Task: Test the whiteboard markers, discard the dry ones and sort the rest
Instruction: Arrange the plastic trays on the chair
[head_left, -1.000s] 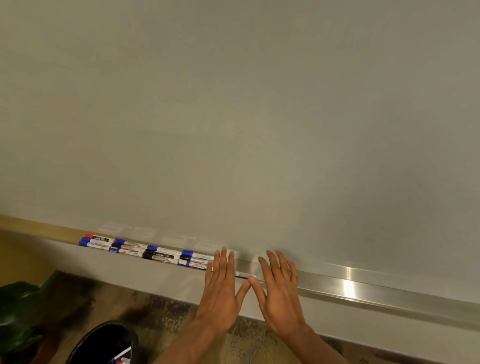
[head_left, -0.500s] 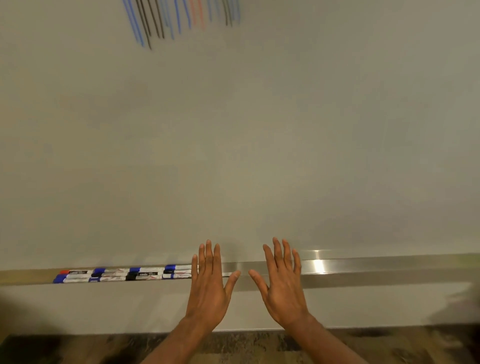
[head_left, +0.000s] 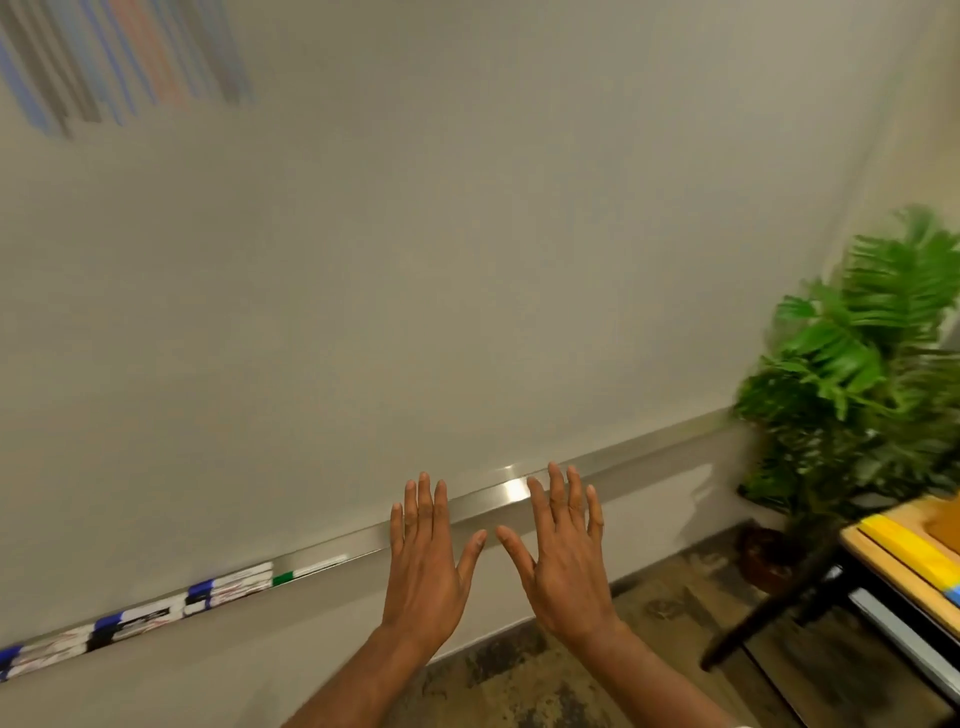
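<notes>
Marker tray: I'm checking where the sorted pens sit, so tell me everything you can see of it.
The tray is a long, narrow ledge that looks like brushed metal, fixed along the lower edge of the whiteboard, with a glare spot. Its left stretch holds markers lying in two rows, with blue and black caps, then one green-capped marker. The left hand and right hand, fingers straight, overlap its middle; contact is unclear.
</notes>
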